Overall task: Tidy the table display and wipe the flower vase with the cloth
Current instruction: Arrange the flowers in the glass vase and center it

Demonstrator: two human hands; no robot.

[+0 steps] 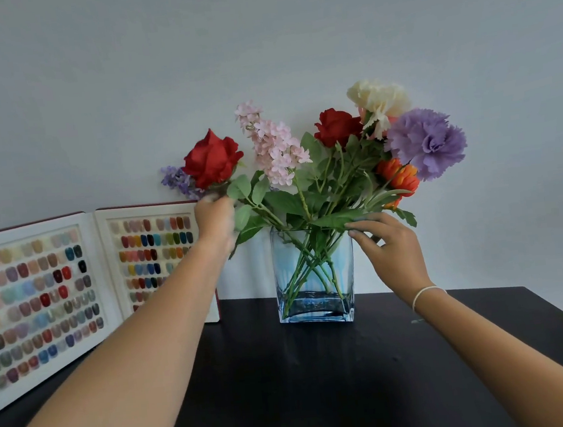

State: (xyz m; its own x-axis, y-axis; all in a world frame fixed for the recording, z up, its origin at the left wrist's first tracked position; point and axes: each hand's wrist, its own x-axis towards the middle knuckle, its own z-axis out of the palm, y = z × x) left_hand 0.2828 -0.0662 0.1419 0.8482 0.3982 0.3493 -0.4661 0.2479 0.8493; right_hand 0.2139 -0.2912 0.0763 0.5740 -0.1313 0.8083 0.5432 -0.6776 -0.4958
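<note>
A rectangular blue-tinted glass vase [314, 279] stands on the dark table [306, 383] against the wall, holding several artificial flowers. My left hand [214, 219] grips the stem just under the leftmost red rose [212, 158], which leans out to the left. My right hand [388, 247] is at the vase's upper right corner, fingers spread and touching green leaves [335, 220] near the rim. Pink blossoms [273, 145], a second red rose, a cream flower, a purple carnation [428, 142] and an orange flower fill the bunch. No cloth is in view.
An open nail-colour sample book [40, 298] with rows of painted tips stands propped at the left, partly behind my left forearm. The pale wall is right behind the vase. The table's right edge runs diagonally at the far right.
</note>
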